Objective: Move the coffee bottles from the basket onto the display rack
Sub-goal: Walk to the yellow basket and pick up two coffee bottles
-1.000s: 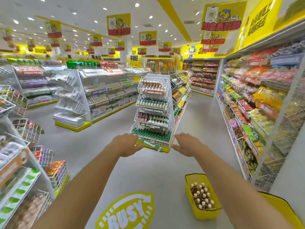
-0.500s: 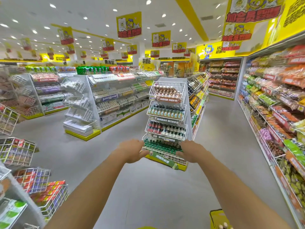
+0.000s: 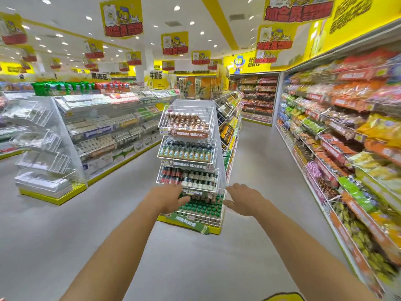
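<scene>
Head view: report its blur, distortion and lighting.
Head view: motion blur smears the snack shelves on the right edge; the display rack, left hand and right hand are sharper. Head view: wide-angle distortion bows the shelf lines toward the edges. Head view: recessed ceiling lights give bright, even light, with no hard shadows on the grey floor.

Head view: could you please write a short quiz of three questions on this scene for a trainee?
1. True or false: the right hand holds a bottle.
2. How many wire tiers does the display rack have? A) two B) four C) six
3. Fill in: the brown bottles stand on the ___ tier.
Key: 1 false; 2 B; 3 top.
</scene>
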Demonstrator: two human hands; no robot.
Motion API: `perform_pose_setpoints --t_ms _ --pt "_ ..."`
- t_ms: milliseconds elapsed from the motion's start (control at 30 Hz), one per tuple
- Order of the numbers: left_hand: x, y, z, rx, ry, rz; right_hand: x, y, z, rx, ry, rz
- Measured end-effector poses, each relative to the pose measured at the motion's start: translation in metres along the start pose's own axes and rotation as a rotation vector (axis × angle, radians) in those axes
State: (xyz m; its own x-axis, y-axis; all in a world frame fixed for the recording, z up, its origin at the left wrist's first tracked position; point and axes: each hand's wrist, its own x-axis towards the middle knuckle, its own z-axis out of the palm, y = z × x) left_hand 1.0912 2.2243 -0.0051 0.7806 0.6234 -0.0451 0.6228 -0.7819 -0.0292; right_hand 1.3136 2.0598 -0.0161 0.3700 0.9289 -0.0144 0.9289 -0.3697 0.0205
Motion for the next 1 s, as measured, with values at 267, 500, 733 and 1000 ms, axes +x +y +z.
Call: perform_pose_setpoints --t_ms 267,500,733,1000 --pt "0.226 0.079 -0.002 0.026 -0.007 0.397 0.059 0.136 0.022 0.065 -0.006 0.418" --pt "0.356 0.221 -0.002 0.063 -0.033 0.766 0.020 0.232 0.032 0.108 -0.050 0.807" --pt "0.365 0.386 0.047 0.126 -0.099 1.162 -0.073 0.294 0.093 0.248 -0.095 1.220" --pt "0.374 0.507 0.124 0.169 -0.238 1.368 -0.125 0.357 0.190 0.348 -0.205 1.385"
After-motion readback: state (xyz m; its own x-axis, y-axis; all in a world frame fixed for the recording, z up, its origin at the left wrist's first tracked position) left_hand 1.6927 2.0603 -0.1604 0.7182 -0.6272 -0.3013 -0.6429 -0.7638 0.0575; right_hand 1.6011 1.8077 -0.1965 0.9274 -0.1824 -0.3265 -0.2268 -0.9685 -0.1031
